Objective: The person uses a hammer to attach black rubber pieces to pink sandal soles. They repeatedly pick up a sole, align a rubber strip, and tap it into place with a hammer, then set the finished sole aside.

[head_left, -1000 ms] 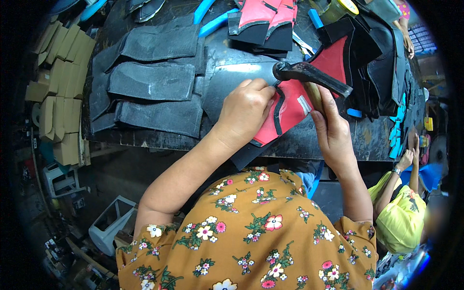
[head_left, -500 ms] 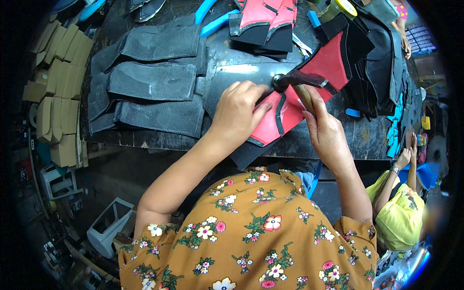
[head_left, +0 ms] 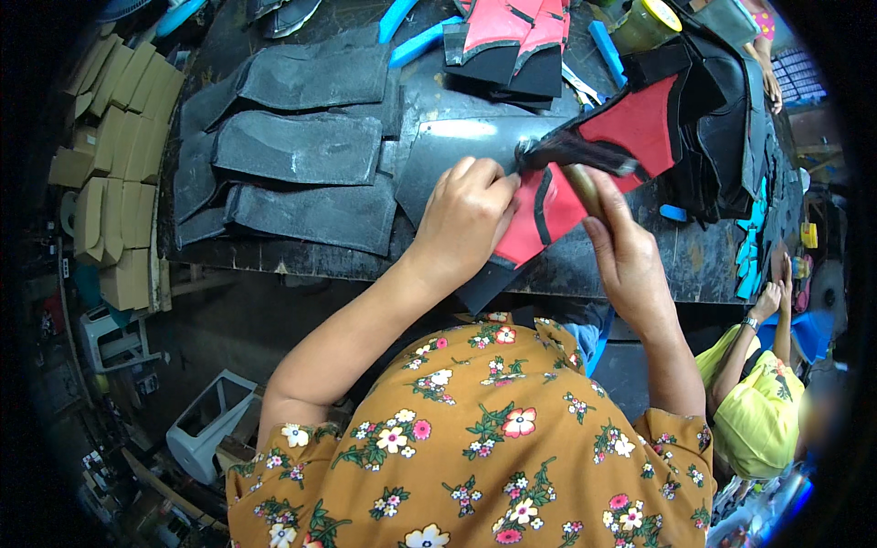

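A red and black flat piece [head_left: 565,208] lies slantwise at the table's near edge, one black corner jutting over it. My left hand [head_left: 464,217] is closed on the piece's left edge, its fingertips partly hidden. My right hand [head_left: 630,265] grips the wooden handle of a hammer [head_left: 585,152], thumb along the shaft. The dark hammer head is blurred and hovers over or touches the piece close to my left fingers; I cannot tell which. Under the piece's upper left side sits a smooth dark plate [head_left: 434,151].
Padded black pieces [head_left: 297,151] lie in rows at left. Beyond are stacked red and black pieces [head_left: 539,64], blue strips [head_left: 606,50] and a yellow-lidded jar [head_left: 649,26]. A black pile [head_left: 722,137] stands at right. A co-worker in yellow [head_left: 758,411] sits at far right.
My left fingers have curled in closer at the piece's edge, the thumb drawn back. The hammer has shifted slightly and its head is now smeared by motion. The whole view has moved a little.
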The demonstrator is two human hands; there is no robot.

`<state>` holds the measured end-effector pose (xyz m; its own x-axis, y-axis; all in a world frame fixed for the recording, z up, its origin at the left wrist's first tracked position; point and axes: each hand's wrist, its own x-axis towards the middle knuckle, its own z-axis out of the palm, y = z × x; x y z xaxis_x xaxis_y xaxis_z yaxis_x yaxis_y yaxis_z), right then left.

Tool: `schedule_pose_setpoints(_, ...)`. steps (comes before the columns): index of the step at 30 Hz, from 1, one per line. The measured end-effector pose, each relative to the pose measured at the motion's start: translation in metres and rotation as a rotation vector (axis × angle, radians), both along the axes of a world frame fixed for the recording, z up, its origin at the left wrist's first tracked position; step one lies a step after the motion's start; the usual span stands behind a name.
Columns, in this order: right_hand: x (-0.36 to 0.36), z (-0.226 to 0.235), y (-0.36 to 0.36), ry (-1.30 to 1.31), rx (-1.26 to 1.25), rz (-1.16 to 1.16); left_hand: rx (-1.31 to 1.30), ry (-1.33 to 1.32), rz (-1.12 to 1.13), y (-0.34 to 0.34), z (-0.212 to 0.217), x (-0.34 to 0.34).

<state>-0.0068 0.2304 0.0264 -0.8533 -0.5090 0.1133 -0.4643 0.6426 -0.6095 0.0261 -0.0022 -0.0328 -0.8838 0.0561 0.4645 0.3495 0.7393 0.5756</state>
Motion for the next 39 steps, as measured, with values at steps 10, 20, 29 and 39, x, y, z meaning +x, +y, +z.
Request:
schedule_pose_setpoints(10, -0.015, -0.008, -0.001, -0.014, 0.167, 0.008, -0.03, -0.058, 0.119, -0.011, 0.004, -0.005)
schedule_pose_setpoints(20, 0.001, 0.006, -0.009, -0.042, 0.154, 0.018, -0.197, 0.043, 0.093, -0.006, 0.005, 0.004)
schedule_pose_setpoints(29, 0.003, 0.004, -0.011, -0.098, 0.145, 0.061, -0.187, 0.007, 0.109, -0.009, 0.008, 0.007)
schedule_pose_setpoints(39, 0.007, 0.005, -0.014, 0.004, -0.004, 0.084, -0.177, -0.029, 0.116, -0.017, 0.016, 0.02)
